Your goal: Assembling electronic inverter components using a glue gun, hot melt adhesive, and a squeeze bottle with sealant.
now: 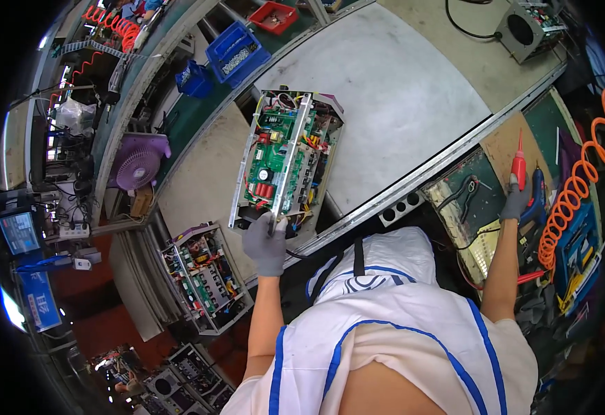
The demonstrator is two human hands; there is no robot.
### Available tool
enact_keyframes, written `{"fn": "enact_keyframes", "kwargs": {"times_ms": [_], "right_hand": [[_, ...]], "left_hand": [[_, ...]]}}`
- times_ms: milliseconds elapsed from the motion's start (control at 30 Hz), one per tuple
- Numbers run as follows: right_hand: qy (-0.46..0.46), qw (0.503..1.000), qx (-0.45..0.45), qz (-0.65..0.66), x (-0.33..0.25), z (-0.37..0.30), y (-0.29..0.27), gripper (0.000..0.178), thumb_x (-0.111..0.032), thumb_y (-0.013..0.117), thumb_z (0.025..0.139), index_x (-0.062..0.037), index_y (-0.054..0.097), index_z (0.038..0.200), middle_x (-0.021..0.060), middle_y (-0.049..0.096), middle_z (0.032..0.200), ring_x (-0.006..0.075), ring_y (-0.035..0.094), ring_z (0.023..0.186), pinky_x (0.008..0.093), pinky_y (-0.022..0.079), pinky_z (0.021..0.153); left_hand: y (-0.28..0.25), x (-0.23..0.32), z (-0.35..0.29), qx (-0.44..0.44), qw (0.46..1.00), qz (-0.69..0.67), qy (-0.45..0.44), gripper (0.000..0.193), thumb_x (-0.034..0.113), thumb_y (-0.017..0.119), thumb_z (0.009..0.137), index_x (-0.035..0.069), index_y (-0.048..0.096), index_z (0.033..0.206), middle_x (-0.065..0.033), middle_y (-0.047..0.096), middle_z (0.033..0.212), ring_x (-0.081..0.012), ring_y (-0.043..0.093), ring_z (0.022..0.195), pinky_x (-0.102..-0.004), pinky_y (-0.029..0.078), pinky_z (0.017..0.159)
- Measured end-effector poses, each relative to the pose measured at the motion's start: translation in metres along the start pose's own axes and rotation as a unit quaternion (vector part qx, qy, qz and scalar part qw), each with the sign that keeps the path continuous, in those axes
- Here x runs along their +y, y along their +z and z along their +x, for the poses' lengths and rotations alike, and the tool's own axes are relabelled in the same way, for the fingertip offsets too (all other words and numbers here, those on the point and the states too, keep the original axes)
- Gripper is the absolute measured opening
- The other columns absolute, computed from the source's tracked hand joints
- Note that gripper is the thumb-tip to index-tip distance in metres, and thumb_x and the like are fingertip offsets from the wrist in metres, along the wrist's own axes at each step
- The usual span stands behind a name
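A white apron with blue trim [399,304] lies nearest, filling the lower middle. Beyond it spreads the pale work surface [392,90], edged by a metal rail [444,153] that runs slantwise between the two hands. An open circuit unit [271,162] rests near the surface's left side, a second unit [206,280] sitting lower, beside the left forearm. The orange coiled hose [558,228] hangs just right of the right hand, crowding that side; a purple fan [138,166] and a blue bin [255,67] stand farther off at left. Close by the right hand lie a blue driver [538,190] and dark-handled pliers [465,197]. The gloved left hand [265,245] pinches the near end of the open circuit unit, which extends away ahead of it; some fingertips are hidden. The gloved right hand [515,200] is wrapped around the base of a slim red tool [518,169], its thin tip pointing away from the body
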State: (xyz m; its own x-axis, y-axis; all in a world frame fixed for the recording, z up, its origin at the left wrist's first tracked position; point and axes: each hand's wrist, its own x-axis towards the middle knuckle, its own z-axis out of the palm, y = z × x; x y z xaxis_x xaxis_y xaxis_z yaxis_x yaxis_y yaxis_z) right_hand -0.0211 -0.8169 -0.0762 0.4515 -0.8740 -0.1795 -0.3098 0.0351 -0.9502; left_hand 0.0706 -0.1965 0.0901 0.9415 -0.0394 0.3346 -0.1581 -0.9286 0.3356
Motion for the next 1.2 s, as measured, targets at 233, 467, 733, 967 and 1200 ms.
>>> {"fn": "enact_keyframes", "kwargs": {"times_ms": [233,467,733,967,1200], "right_hand": [[0.041,0.892,-0.243,0.379,-0.098,-0.101,0.114,0.045,-0.028,0.071,0.083,-0.0074,0.059,0.120,0.0036,0.064,0.091,0.0105,0.055,0.073,0.0235,0.042,0.064],[-0.019,0.916,-0.334,0.222,-0.168,-0.195,0.252,0.056,-0.026,0.078,0.081,0.0005,0.053,0.123,0.0081,0.063,0.103,0.0183,0.065,0.085,0.0305,0.057,0.062],[-0.257,0.906,-0.329,0.068,-0.171,-0.222,0.344,0.045,-0.015,0.084,0.075,-0.0049,0.060,0.111,0.0074,0.063,0.108,0.0181,0.063,0.097,0.0307,0.051,0.087],[-0.309,0.896,-0.317,0.044,-0.177,-0.220,0.367,0.045,-0.019,0.084,0.074,-0.0051,0.061,0.110,0.0080,0.064,0.107,0.0199,0.063,0.096,0.0325,0.052,0.084],[-0.404,0.866,-0.287,-0.061,-0.191,-0.223,0.360,0.038,-0.013,0.082,0.076,-0.0045,0.063,0.107,0.0064,0.065,0.101,0.0165,0.063,0.092,0.0309,0.053,0.080]], "left_hand": [[-0.033,-0.062,0.045,-0.043,0.947,-0.260,-0.181,0.025,0.008,0.078,0.081,0.001,0.069,0.103,0.0061,0.060,0.078,-0.0029,0.047,0.069,-0.0205,0.041,0.062],[-0.043,-0.104,0.077,-0.080,0.933,-0.291,-0.198,0.021,0.011,0.075,0.083,0.000,0.069,0.100,0.0069,0.053,0.072,-0.0033,0.042,0.065,-0.0214,0.034,0.058],[-0.043,-0.116,0.084,-0.069,0.925,-0.305,-0.218,0.022,0.011,0.076,0.082,-0.001,0.070,0.100,0.0062,0.054,0.072,-0.0035,0.042,0.065,-0.0219,0.034,0.057],[-0.044,-0.118,0.087,-0.090,0.917,-0.302,-0.246,0.029,0.010,0.079,0.079,-0.003,0.069,0.103,0.0045,0.059,0.077,-0.0044,0.048,0.068,-0.0211,0.040,0.062],[-0.044,-0.122,0.084,-0.088,0.923,-0.285,-0.243,0.029,0.008,0.078,0.079,-0.003,0.069,0.104,0.0006,0.064,0.085,-0.0057,0.054,0.073,-0.0226,0.045,0.067]]}}
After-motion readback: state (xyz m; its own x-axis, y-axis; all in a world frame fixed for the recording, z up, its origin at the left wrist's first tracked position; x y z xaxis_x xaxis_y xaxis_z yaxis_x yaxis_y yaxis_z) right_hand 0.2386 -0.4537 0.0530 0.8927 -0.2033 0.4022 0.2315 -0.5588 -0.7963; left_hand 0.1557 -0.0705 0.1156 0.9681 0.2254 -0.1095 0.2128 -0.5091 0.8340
